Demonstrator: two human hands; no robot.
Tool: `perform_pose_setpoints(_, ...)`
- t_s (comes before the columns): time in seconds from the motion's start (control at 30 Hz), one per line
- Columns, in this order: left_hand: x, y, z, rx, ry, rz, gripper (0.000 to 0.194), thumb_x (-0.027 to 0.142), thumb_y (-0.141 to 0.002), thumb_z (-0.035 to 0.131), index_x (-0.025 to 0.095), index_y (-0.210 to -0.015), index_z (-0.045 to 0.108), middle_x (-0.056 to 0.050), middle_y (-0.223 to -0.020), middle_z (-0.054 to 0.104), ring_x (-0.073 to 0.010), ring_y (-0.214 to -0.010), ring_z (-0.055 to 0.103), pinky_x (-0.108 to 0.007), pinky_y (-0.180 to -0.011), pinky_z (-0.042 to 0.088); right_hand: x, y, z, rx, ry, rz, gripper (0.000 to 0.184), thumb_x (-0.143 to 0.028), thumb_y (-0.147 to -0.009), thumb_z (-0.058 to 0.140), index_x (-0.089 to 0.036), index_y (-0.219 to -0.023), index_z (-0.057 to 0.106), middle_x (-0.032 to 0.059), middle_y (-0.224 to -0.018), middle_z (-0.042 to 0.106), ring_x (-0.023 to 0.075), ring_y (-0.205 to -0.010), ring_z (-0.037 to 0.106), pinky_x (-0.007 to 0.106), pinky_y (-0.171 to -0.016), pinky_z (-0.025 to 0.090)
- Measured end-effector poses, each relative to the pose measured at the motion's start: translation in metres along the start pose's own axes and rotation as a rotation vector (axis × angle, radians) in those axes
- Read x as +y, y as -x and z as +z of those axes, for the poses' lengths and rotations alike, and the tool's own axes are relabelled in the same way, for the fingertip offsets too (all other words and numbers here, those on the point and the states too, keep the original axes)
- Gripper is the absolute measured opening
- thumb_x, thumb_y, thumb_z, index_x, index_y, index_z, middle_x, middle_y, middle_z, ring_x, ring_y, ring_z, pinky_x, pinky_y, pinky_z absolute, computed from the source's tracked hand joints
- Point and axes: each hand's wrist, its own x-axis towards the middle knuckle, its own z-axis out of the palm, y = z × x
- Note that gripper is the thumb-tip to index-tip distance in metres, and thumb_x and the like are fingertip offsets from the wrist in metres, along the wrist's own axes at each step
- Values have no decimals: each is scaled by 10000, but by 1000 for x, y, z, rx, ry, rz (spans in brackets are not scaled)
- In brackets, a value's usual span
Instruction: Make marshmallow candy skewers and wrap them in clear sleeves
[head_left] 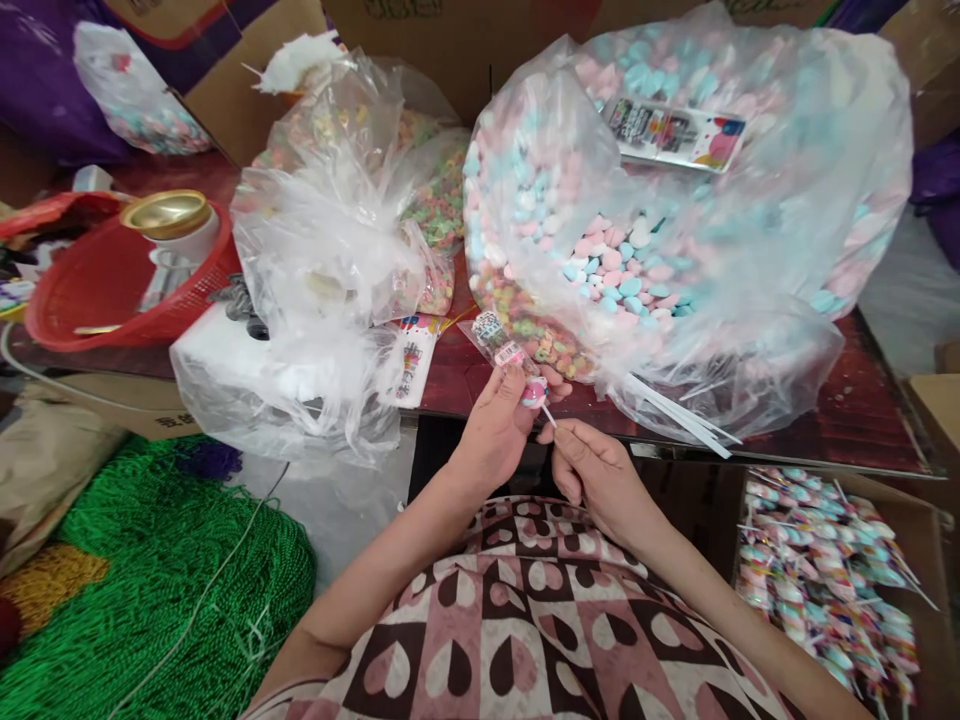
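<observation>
Over the table's front edge, my left hand (501, 412) grips a small clear printed candy packet (504, 345) with a pink and white lower end. A thin white stick (549, 412) comes out of that end. My right hand (596, 462) pinches the stick between thumb and fingers. Just beyond my hands lies a big open plastic bag of pink, blue and white candies (616, 270). Small ring-shaped candies (544, 340) show through plastic right behind the packet. Several loose white sticks (679, 410) lie on the bag's near edge.
A red basket (52, 310) holding a gold-coloured bowl (166, 212) stands at left. Clear bags (315, 270) and printed packets (412, 365) lie left of my hands. Green stringy material (202, 590) is on the floor. A box of wrapped candies (825, 580) sits lower right.
</observation>
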Motion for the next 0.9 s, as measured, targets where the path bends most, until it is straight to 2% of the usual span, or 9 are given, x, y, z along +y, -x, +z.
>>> perform_pose_setpoints(0.13,-2,2,-1,-89,-129,-33,362,362,-762,762,217,-1054,604,-33,-929,692,-123,-773,629,-219,-611,395,-4,-4,0,24,-19,-70,306,-471,-956,520,-199,-819,556,-91,-424,438,71,-387,319,221,-435,256)
perform_pose_setpoints(0.27,-7,-1,-2,-45,-188,-36,245,360,-803,696,198,-958,600,-1,-778,668,-87,-624,539,-221,-557,349,-10,-3,-2,24,119,-67,299,-479,-966,485,-203,-885,568,-82,-449,478,90,-403,393,227,-471,345)
perform_pose_setpoints(0.37,-9,-3,-4,-6,-239,-25,177,339,-819,653,191,-879,577,19,-698,623,-98,-636,562,-217,-550,362,-15,-1,-9,-60,334,-67,332,-479,-971,450,-204,-858,598,-45,-510,553,117,-447,506,248,-505,428)
perform_pose_setpoints(0.43,-11,-3,-6,21,-282,12,148,309,-825,629,191,-892,571,41,-645,578,-104,-668,592,-216,-599,411,-20,0,-16,-15,522,-173,305,-438,-966,468,-205,-862,636,-4,-611,637,134,-513,579,265,-542,465)
perform_pose_setpoints(0.5,-12,-3,-9,34,-330,34,164,294,-833,612,193,-952,564,71,-590,520,-102,-645,595,-229,-650,457,-26,-1,-21,172,655,-345,232,-376,-955,510,-209,-931,670,28,-754,701,150,-611,637,283,-609,497)
perform_pose_setpoints(0.57,-14,-1,-11,17,-414,11,205,323,-858,581,200,-1018,548,91,-549,484,-98,-557,562,-229,-592,459,-32,-4,-22,326,710,-496,181,-319,-947,539,-217,-1003,677,47,-879,727,168,-717,676,302,-677,522)
perform_pose_setpoints(0.67,-18,1,-12,-21,-548,-32,222,340,-893,515,211,-1074,530,102,-507,472,-80,-424,461,-198,-434,344,-37,-13,-18,336,803,-686,132,-246,-932,568,-221,-987,685,56,-960,737,188,-854,697,320,-767,541)
perform_pose_setpoints(0.73,-20,3,-12,-19,-552,-34,211,304,-884,510,214,-1074,522,110,-509,457,-61,-385,408,-187,-403,289,-36,-18,-14,330,886,-780,121,-218,-924,578,-218,-978,687,60,-962,741,192,-895,699,323,-799,546)
perform_pose_setpoints(0.9,-19,5,-8,-7,-378,-109,277,306,-832,537,214,-1093,520,87,-631,520,-45,-387,431,-188,-383,267,-30,-24,-13,349,1018,-805,139,-226,-935,555,-218,-973,689,64,-936,756,193,-870,713,321,-789,558)
